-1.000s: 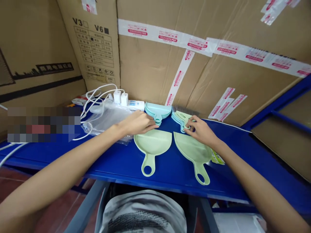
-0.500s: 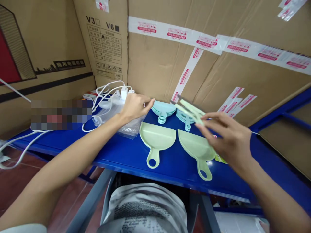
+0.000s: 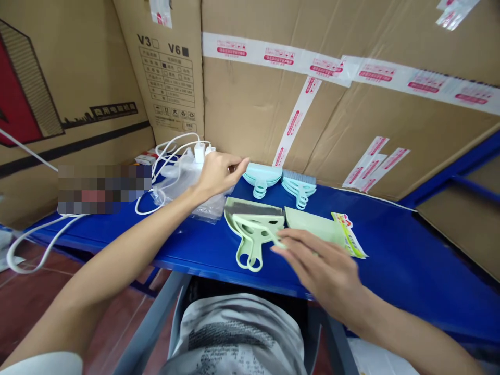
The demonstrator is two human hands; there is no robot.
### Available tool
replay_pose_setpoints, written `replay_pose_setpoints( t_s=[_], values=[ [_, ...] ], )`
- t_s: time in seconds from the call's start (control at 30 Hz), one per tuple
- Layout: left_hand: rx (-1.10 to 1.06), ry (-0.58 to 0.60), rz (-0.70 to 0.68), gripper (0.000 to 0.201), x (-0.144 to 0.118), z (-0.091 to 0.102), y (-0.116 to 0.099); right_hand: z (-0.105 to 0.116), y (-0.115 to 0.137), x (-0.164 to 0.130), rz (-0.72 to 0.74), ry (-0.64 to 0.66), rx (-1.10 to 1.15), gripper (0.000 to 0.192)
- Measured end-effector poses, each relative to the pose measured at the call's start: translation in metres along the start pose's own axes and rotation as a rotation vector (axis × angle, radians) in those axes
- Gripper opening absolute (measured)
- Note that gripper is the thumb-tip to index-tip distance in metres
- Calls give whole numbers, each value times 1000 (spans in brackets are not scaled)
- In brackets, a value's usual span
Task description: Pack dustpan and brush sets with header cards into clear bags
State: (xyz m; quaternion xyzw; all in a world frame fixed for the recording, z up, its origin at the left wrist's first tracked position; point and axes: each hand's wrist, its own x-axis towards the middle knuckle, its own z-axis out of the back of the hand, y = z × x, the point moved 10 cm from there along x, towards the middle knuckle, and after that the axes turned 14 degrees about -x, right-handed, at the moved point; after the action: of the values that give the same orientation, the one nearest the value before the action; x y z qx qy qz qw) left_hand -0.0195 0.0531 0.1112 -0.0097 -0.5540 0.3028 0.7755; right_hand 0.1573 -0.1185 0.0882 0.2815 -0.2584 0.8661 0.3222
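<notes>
A pale green brush [image 3: 255, 232] lies on top of the left green dustpan [image 3: 233, 214] on the blue shelf [image 3: 390, 245]. My right hand [image 3: 320, 268] hovers low over the shelf with its fingers stretched out, and the fingertips touch the brush's right edge. Behind this hand, partly covered, is a second green dustpan [image 3: 312, 223]. My left hand [image 3: 219, 172] rests on a heap of clear plastic bags [image 3: 183, 182], its fingers pointing at a stack of light blue dustpans [image 3: 262, 177]. It holds nothing that I can see.
A stack of light blue brushes [image 3: 299, 185] sits beside the blue dustpans. A printed label card [image 3: 349, 235] lies right of the green dustpans. White chargers and cables [image 3: 195, 151] lie at the back left. Taped cardboard boxes [image 3: 273, 104] wall off the shelf's rear.
My right hand carried a green brush from the back stack down and left onto the left green dustpan. My left hand stayed on the plastic bags.
</notes>
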Motion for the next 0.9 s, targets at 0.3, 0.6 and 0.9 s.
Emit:
replay_pose_setpoints(
  t_s=[0.3, 0.6, 0.9],
  values=[
    [-136, 826, -150, 53, -111, -20, -92, 31, -62, -105, -78, -86, -234, 21],
    [145, 843, -165, 51, -132, -37, -68, -11, -73, -113, -1, 267, 89, 30],
    [129, 907, -262, 56, -133, -50, -80, -28, -74, -119, 22, 275, 19, 62]
  ],
)
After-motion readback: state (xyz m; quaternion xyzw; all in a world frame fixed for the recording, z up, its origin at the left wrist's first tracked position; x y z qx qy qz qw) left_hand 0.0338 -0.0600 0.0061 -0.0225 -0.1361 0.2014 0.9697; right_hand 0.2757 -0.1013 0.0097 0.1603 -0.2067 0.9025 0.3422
